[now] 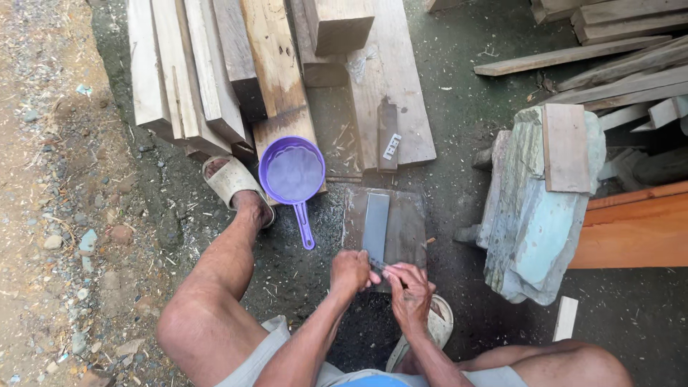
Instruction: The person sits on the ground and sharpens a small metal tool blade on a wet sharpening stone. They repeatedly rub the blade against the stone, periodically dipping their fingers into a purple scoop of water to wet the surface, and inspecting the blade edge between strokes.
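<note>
Steel blade [378,266] angled rightward across long whetstone [375,226].

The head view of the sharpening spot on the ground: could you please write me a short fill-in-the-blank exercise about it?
1. The water dipper beside the stone is ____ in colour.
2. Both hands, left hand and right hand, hold a small blade at the near end of a flat grey ____.
3. Each of the person's feet wears a ____.
4. The stacked boards beyond the dipper are made of ____.

Missing words: purple; sharpening stone; sandal; wood
</note>
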The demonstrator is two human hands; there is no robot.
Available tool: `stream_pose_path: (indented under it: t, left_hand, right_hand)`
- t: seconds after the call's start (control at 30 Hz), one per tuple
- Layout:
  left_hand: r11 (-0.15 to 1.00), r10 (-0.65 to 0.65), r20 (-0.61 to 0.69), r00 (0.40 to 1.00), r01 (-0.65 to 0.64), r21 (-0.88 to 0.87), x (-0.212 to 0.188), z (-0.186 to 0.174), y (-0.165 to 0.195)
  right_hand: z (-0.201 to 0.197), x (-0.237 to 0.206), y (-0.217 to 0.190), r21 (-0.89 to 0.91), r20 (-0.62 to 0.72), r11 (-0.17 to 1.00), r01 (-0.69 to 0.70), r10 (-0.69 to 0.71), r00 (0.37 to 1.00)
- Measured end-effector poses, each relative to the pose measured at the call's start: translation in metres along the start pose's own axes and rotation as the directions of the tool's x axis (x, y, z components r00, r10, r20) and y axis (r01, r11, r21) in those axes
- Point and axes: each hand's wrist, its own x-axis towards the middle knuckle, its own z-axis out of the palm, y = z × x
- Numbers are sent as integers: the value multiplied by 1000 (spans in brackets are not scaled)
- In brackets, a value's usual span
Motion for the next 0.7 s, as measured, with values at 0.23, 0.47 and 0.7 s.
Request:
stream_pose_path:
  t: [0.23, 0.47, 0.7]
  left_hand:
    - [948, -177, 298, 938, 244, -204, 76, -36, 28]
    - [985, -154, 147, 977, 164, -55, -7, -3, -5]
    - [979, -187, 243, 952, 201, -32, 80, -33, 20]
  right_hand:
    - [14, 76, -25, 3, -105, 1000, 7, -6, 994]
    - [5, 7, -11, 80, 2, 996, -41, 41, 999]
    - [36, 59, -2, 71, -144, 997, -6, 16, 989]
